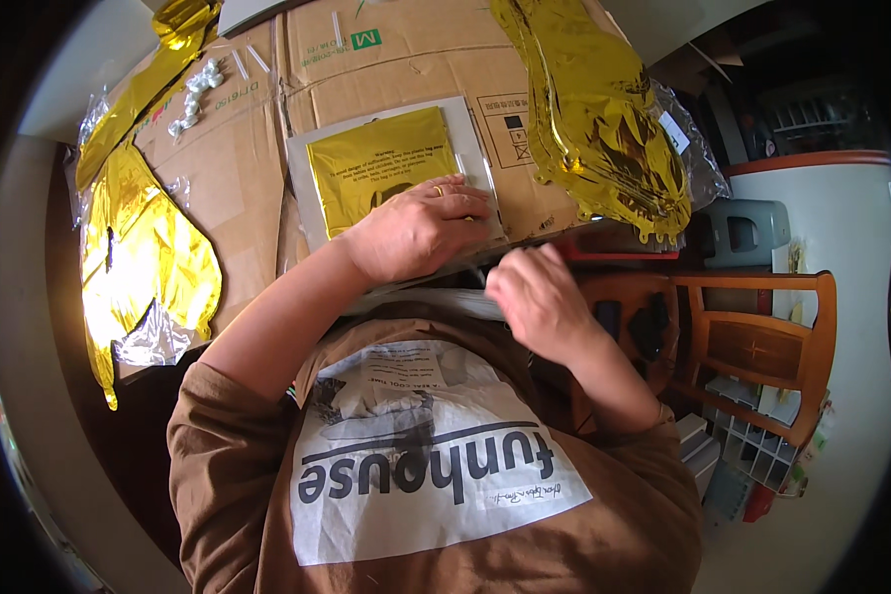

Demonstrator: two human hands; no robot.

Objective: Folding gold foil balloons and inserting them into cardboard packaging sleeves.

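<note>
Lightly pressed, the flat plastic-sleeved gold-foil packet (376, 153) risked slipping beneath our half-curled left hand (416, 233), our right hand (543, 300) curled, neither hold clear

We note strong glare on the left gold foil (173, 259), deep shadow at upper right, slight blur over the right hand (543, 302), and fisheye bending toward a black rim.

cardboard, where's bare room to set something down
Between the left gold foil and the gold packet, and beyond the packet, left of the right gold foil. Crowded: both sides, and the packet's lower right, under the left hand.
</note>
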